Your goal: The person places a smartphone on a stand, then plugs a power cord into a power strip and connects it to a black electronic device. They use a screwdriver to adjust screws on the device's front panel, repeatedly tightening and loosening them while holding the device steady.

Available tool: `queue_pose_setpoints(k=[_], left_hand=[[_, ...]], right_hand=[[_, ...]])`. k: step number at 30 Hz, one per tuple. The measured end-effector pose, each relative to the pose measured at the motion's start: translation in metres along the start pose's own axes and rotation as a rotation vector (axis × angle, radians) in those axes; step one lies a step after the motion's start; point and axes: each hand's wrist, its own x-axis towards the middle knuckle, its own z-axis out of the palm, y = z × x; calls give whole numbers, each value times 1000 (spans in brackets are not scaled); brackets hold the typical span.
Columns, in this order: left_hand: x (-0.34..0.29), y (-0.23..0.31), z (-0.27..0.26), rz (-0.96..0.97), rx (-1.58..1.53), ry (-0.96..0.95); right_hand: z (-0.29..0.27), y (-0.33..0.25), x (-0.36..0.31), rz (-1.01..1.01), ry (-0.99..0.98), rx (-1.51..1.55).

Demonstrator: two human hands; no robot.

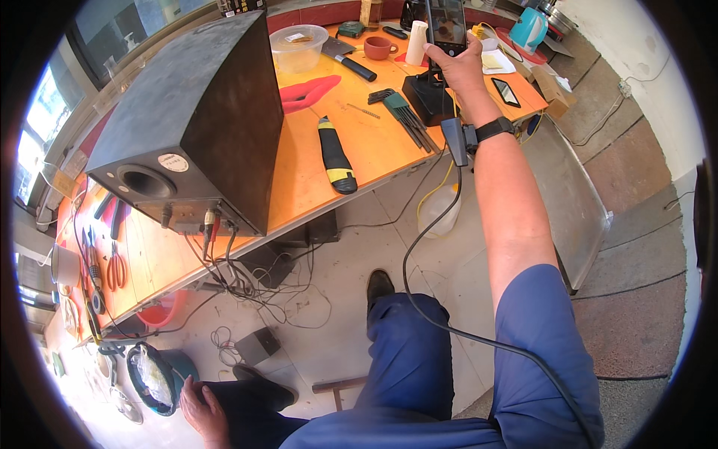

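While my right hand (458, 66) grips a dark phone (447, 24) upright above the far end of the orange counter (374, 150), over a black stand (428, 97), my left hand (200, 408) rests loosely open on my knee, holding nothing. A big black speaker (194, 120) sits nearby, beside a yellow-and-black utility knife (335, 155).

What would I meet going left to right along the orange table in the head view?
Orange-handled pliers → big dark speaker box → yellow-and-black utility knife → set of hex keys → the right hand holding a phone on a black stand.
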Motion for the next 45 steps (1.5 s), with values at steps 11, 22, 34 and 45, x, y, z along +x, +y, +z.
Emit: queue_pose_setpoints(k=[11,22,34,45], left_hand=[[-1,-1,1,8,19,5],[-1,1,0,-14,20,-8],[-1,-6,4,25,46,19],[-1,-9,5,25,45,16]], right_hand=[[-4,-8,2,28,-32,-24],[-13,-19,0,104,-144,160],[-31,-4,-9,366,-240,545],[-42,2,-17,484,-284,649]])
